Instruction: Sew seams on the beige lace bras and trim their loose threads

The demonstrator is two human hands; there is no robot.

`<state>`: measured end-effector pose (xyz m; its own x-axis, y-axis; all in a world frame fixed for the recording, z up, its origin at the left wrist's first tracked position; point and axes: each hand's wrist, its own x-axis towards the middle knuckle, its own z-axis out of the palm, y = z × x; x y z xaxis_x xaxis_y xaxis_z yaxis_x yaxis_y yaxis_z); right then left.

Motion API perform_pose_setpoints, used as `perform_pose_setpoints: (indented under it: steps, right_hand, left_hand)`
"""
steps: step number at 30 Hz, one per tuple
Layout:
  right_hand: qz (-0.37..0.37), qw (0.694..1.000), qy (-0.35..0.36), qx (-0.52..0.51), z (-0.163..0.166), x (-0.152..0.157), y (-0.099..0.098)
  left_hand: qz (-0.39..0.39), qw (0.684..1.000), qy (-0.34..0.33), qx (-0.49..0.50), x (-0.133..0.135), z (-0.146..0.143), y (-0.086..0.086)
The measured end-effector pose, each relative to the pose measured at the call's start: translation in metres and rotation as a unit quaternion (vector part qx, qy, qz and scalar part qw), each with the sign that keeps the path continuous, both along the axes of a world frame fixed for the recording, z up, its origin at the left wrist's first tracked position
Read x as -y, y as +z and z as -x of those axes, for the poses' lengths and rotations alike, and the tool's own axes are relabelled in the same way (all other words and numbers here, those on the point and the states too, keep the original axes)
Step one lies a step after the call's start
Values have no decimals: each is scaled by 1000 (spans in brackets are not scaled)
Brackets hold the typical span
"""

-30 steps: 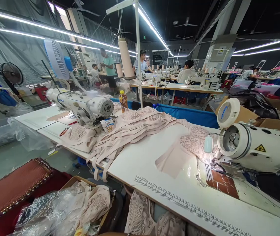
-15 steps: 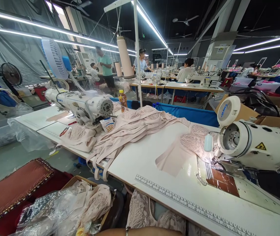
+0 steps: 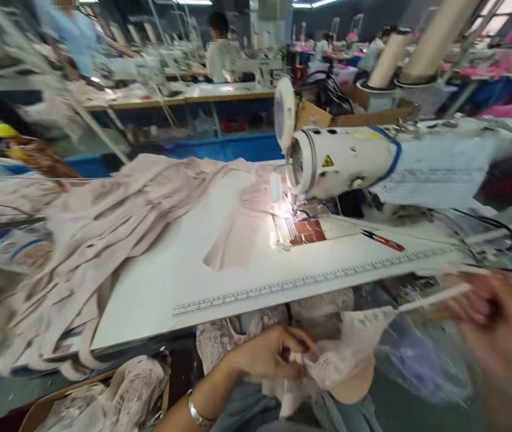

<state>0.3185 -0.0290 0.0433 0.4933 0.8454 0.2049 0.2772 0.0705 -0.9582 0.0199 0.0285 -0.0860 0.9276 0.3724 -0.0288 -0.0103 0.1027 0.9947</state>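
Observation:
My left hand (image 3: 269, 355) is closed on a pale pink lace garment piece (image 3: 350, 360) that I hold over my lap, below the front edge of the white sewing table (image 3: 166, 282). My right hand (image 3: 494, 318), blurred by motion at the lower right, pinches a thin pink strap (image 3: 431, 297) that runs from the same garment. A white sewing machine (image 3: 350, 162) stands on the table ahead, its lamp lighting a pink fabric piece (image 3: 238, 237) lying under the needle.
A heap of pink garments (image 3: 80, 234) covers the table's left part. Red-handled snips (image 3: 384, 241) lie right of the needle plate. A ruler strip (image 3: 310, 281) runs along the table edge. A cardboard box with lace pieces (image 3: 116, 396) sits lower left. Other people work at tables behind.
The view has swung right and down. Both my hands have come into sight, holding the lace piece and its strap over my lap.

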Motion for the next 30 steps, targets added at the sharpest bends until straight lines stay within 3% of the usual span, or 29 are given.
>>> perform_pose_setpoints:
  steps: [3, 5, 9, 12, 16, 19, 24, 30]
  right_hand:
    - [-38, 988, 40, -144, 18, 1, 12]
    - [-32, 975, 102, -193, 36, -5, 18]
    - [3, 963, 173, -209, 63, -8, 27]
    - [29, 949, 208, -237, 73, -6, 30]
    - [52, 935, 257, -241, 80, -5, 29]
    - [54, 939, 258, -219, 78, -6, 30]
    - [11, 981, 139, -134, 51, -22, 38]
    - [2, 997, 42, -68, 17, -49, 25]
  left_hand:
    - [112, 994, -7, 0, -5, -9, 1]
    - [126, 992, -14, -29, -6, -17, 3]
    - [-62, 996, 13, -59, 0, -42, 21]
    - [-207, 968, 135, -38, 11, -65, 36]
    - [-264, 922, 280, -43, 22, -91, 41]
    - [-173, 939, 297, 8, 21, -95, 39]
    - [98, 970, 220, 12, 15, -81, 45]
    - [152, 964, 217, 27, 15, -68, 54]
